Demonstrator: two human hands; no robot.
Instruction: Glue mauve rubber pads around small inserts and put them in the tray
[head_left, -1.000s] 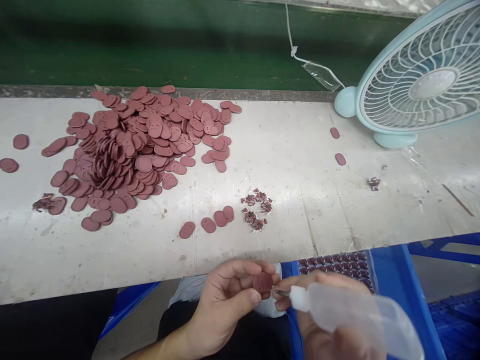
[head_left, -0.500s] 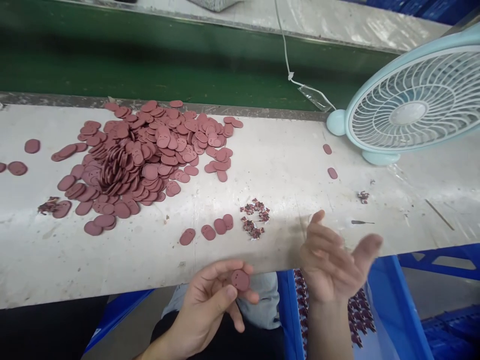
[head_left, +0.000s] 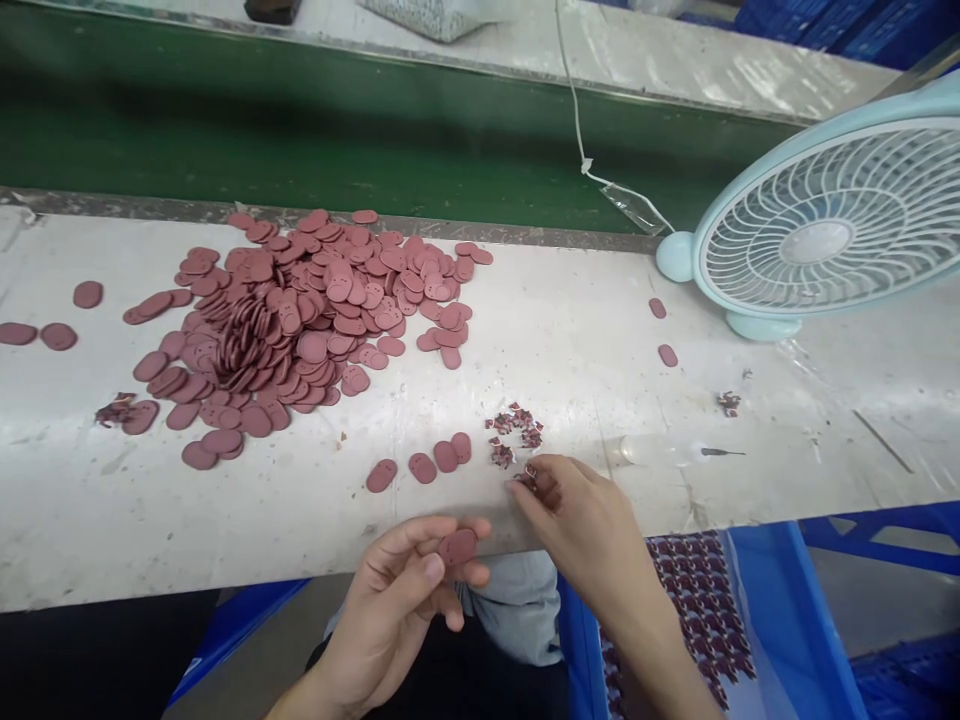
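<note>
1. At 10 o'clock from the middle of your view, the pile [head_left: 300, 330] of discs spreads over the desk [head_left: 555, 340]; no change in it stands out against the earlier frames.
2. At 7 o'clock, four discs [head_left: 422, 467] lie in a loose row, the two rightmost overlapping, much as before.
3. Near 7 o'clock and lower, your left hand [head_left: 382, 615] keeps its grip pinching a single disc [head_left: 457, 547] at 6 o'clock, in front of the near edge. A second ago the bottle tip pointed close to it; nothing is near it now. The step in hand looks like fetching a piece while this disc is kept ready.
4. At 5 o'clock, small pieces [head_left: 515, 415] lie in a broken ring.
5. Also at 5 o'clock, your right hand [head_left: 589, 520] has its fingertips at one piece [head_left: 528, 478]; I cannot tell whether that grip has closed. The next move seems to call for a light, sure pinch that leaves neighbouring pieces undisturbed.
6. At 4 o'clock, the bottle [head_left: 660, 450] lies on its side, tip toward 3 o'clock. A second ago your right hand held it; half a second ago that hand was spread beside it.
</note>
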